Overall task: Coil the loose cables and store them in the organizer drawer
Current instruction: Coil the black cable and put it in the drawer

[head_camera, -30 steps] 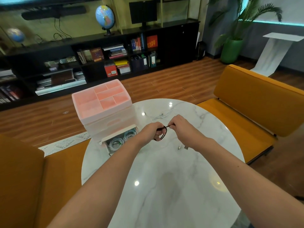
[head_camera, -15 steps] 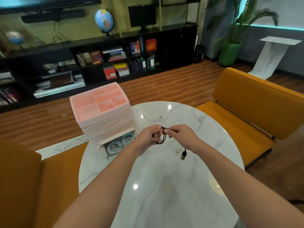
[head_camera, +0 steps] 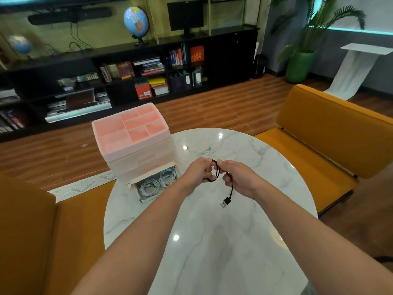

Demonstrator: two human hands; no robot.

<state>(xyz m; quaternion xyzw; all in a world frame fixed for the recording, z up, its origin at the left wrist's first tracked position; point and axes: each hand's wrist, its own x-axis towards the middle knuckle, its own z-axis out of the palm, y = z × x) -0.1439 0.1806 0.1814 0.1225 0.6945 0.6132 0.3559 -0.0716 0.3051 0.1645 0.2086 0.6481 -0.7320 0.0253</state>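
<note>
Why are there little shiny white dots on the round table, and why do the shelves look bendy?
In the head view, the dots on the marble table are glare from lights above, which the glossy top mirrors; the wide-angle lens bows the bookshelf near the edges; the picture is sharp at the black cable between the left hand and right hand.
</note>
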